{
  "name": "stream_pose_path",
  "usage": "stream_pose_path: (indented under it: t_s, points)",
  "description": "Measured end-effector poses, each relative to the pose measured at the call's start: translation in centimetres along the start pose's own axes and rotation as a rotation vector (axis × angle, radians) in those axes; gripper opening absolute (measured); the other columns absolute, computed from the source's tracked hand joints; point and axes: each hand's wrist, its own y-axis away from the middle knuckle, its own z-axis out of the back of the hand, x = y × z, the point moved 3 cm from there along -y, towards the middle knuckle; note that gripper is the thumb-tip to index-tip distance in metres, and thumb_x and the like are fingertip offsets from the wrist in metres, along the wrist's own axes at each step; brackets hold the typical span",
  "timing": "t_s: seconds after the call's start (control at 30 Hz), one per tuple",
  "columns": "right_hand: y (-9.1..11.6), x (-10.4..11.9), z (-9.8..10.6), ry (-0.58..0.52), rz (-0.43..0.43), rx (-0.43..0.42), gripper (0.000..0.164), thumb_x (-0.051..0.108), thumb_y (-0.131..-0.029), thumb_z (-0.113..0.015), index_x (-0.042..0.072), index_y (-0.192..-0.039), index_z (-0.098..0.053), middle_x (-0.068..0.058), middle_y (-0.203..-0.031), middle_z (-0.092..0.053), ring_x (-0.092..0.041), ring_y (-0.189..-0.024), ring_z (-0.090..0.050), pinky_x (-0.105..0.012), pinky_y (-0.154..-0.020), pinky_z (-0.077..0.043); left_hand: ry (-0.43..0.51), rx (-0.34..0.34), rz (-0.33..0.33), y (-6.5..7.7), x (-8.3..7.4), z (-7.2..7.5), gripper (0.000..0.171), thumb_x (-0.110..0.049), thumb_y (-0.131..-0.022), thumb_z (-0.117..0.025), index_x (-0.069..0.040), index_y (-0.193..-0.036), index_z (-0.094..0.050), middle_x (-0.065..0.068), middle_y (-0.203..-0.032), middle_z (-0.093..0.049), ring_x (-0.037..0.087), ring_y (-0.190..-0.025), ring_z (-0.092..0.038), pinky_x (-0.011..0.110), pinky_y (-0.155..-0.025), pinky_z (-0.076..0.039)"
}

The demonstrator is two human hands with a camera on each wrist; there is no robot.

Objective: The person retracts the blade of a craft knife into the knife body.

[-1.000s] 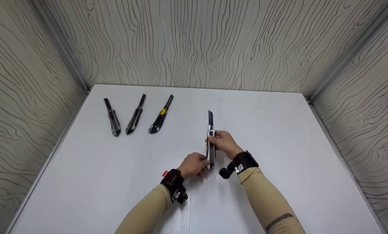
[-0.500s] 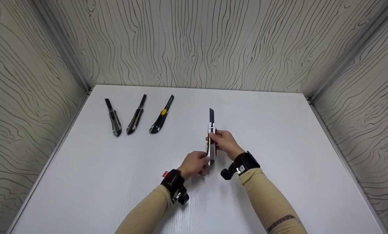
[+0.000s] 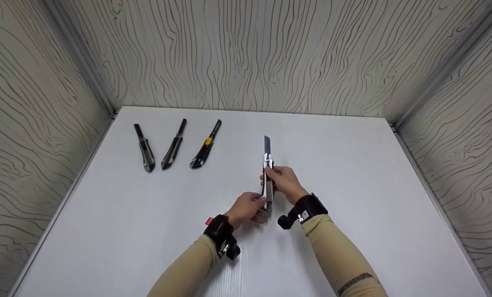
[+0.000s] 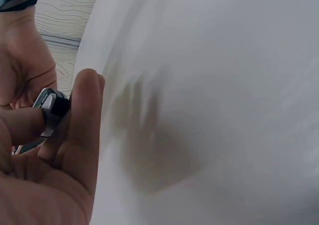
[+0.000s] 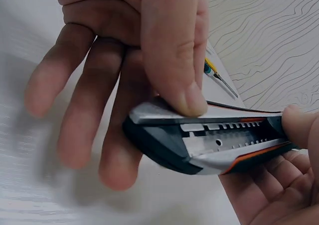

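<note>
Both hands hold a utility knife [image 3: 269, 190] above the table's middle, its blade [image 3: 267, 145] extended and pointing away. My right hand [image 3: 286, 181] grips the silver and black handle, thumb on the slider area near the blade end. With thumb and fingers, my left hand [image 3: 246, 208] pinches the tail end. In the right wrist view, the handle [image 5: 224, 138] shows orange trim and a toothed slot, with the left thumb [image 5: 192, 98] on its edge. The left wrist view shows only the dark tail end [image 4: 56, 105] between the left fingers; the blade is hidden there.
On the white table [image 3: 155, 231], three more utility knives lie at the back left with blades out: a grey one [image 3: 147, 154], a brownish one [image 3: 172, 152] and a black one with a yellow slider [image 3: 201, 154]. Wood-patterned panels [image 3: 246, 53] enclose the table.
The held knife has shifted slightly away from the body and tilted, so its blade now catches the light. Both hands keep their hold. The three lying knives have stayed put.
</note>
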Motion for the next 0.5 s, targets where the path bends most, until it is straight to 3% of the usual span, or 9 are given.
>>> stream_pose_path:
  t_s: [0.33,0.5]
  points:
    - [-0.12,-0.05,0.11,0.021,-0.005,-0.015,0.039,0.026,-0.101,-0.053,-0.007,-0.120,-0.060,-0.005,-0.094,-0.069,-0.012,-0.082,-0.066,-0.025,-0.070,-0.055,-0.030,-0.049,-0.015,-0.18,0.01,-0.07,0.032,-0.017,-0.100,-0.049,0.010,-0.101,-0.067,0.022,-0.092,-0.073,0.021,-0.071,-0.071,0.031,-0.063,-0.060]
    - [-0.13,-0.12,-0.01,0.012,-0.005,-0.025,0.037,0.024,-0.101,-0.054,-0.007,-0.119,-0.060,-0.006,-0.093,-0.070,-0.012,-0.080,-0.064,-0.025,-0.069,-0.053,-0.042,-0.054,-0.023,-0.25,0.06,0.02,0.031,-0.017,-0.100,-0.049,0.010,-0.100,-0.067,0.022,-0.092,-0.073,0.019,-0.067,-0.069,0.029,-0.061,-0.059]
